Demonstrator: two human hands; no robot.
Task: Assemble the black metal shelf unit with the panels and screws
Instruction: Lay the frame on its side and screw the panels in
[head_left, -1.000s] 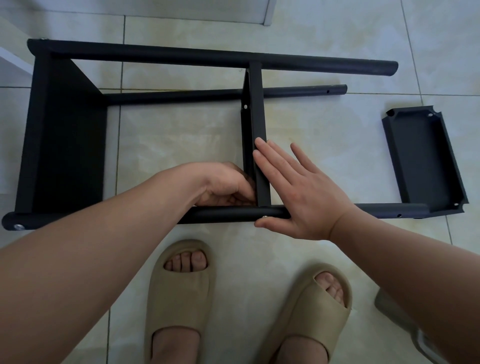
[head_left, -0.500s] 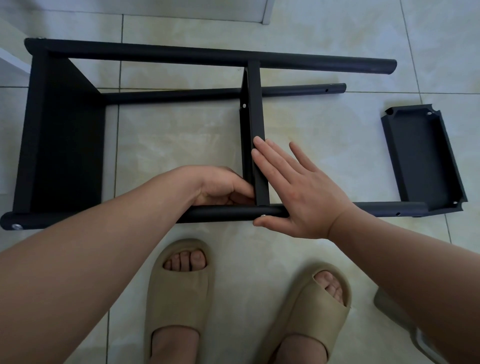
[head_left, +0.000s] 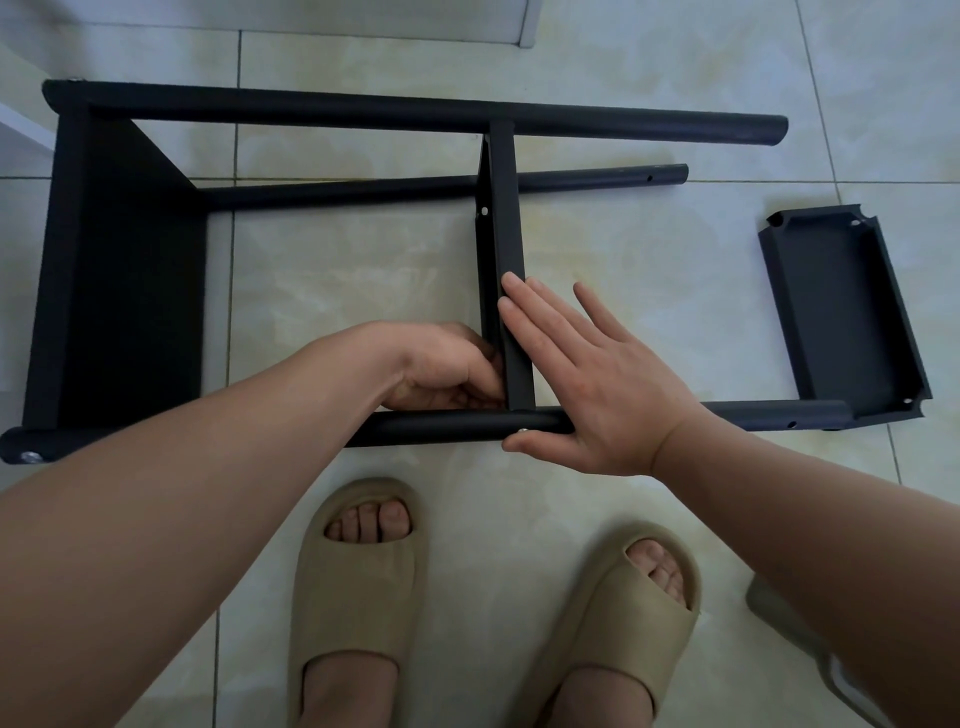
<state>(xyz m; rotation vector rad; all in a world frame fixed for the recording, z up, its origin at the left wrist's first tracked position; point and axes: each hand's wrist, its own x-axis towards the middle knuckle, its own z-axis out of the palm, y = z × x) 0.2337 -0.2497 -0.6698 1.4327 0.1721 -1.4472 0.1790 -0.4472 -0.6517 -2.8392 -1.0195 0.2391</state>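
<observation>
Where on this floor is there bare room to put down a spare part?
Two bare patches of tile: one between the end panel and the middle panel; one between the middle panel and the loose panel. It is crowded where the left hand and right hand flank that panel at the near post.

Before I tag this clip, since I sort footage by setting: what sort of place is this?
Probably a room in a home. Glossy pale floor tiles, the person's beige slippers, and white trim along the top edge suggest it; the shelf frame lies flat on the tiles.
</observation>
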